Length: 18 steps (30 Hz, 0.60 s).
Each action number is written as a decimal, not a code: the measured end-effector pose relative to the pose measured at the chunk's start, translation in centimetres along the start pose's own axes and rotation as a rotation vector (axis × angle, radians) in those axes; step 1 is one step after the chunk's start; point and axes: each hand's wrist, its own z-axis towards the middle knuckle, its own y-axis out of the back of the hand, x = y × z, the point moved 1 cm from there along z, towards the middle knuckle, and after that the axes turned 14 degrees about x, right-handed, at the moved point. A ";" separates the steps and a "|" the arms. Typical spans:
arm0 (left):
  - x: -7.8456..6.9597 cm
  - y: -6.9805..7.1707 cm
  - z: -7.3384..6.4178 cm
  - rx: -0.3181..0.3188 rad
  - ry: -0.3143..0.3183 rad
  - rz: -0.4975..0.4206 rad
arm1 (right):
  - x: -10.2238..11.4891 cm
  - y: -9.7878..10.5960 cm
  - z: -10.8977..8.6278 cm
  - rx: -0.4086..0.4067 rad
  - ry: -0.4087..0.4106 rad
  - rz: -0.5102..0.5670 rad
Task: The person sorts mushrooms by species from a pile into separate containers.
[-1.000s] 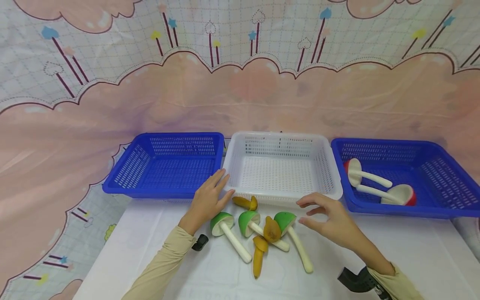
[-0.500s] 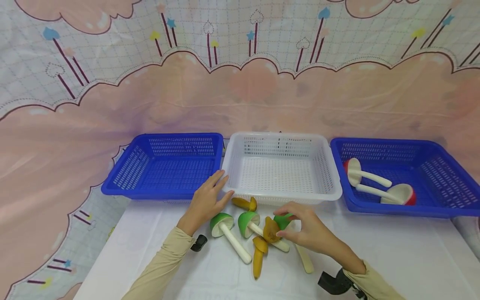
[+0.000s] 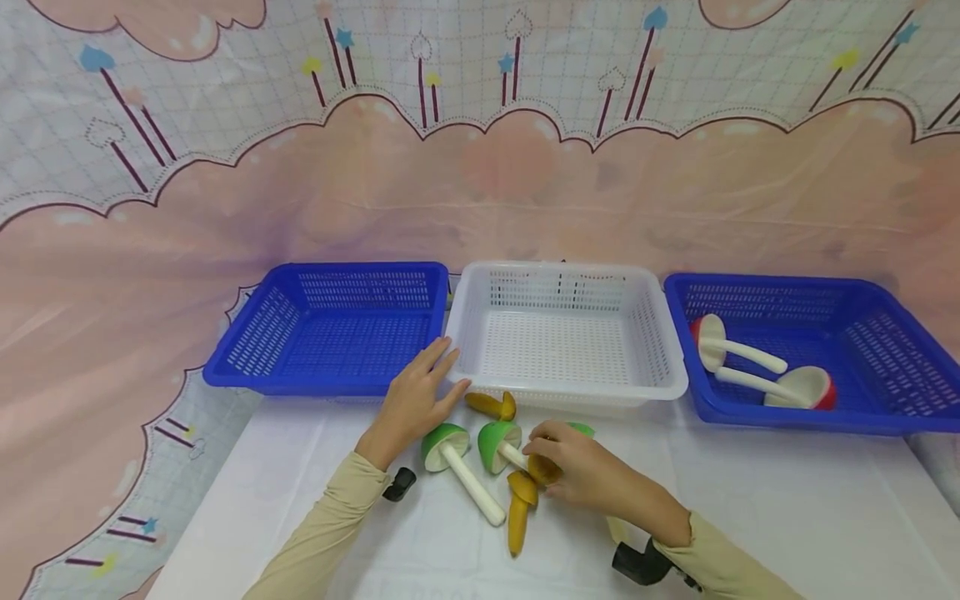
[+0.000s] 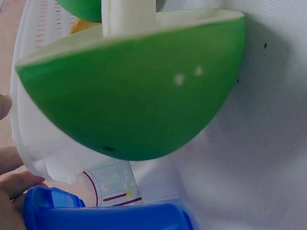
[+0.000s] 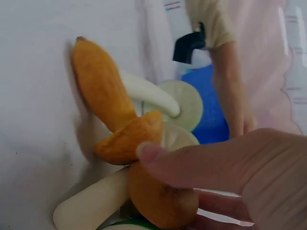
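My right hand (image 3: 592, 471) grips a brown toy mushroom (image 3: 542, 468), its thumb on one side of the cap (image 5: 160, 196) and fingers on the other. Another brown mushroom (image 3: 521, 512) lies just in front, stem toward me; a third (image 3: 491, 406) rests by the white basket. Green-capped mushrooms with white stems lie around them: one on the left (image 3: 446, 446), one in the middle (image 3: 491, 446), and one (image 3: 581, 429) largely hidden by the right hand. My left hand (image 3: 412, 408) has its fingers extended at the near left corner of the white basket (image 3: 570, 392).
Left of the white basket stands a blue basket (image 3: 322, 387). Another blue basket (image 3: 795, 425) on the right contains two red-capped mushrooms (image 3: 802, 387). A white cloth (image 3: 300, 500) covers the table, and a patterned curtain (image 3: 525, 200) hangs behind.
My right hand has moved left from beside the right-hand green mushroom and closed round the brown mushroom. The left hand has stayed at the basket corner.
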 end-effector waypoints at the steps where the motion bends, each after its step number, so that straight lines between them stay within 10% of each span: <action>1: 0.0 0.0 0.0 -0.003 -0.002 0.002 | 0.1 -0.1 0.1 0.006 0.004 -0.048; 18: -0.1 0.2 0.1 -0.014 -0.020 0.018 | -0.2 -0.5 0.8 -0.042 0.038 -0.259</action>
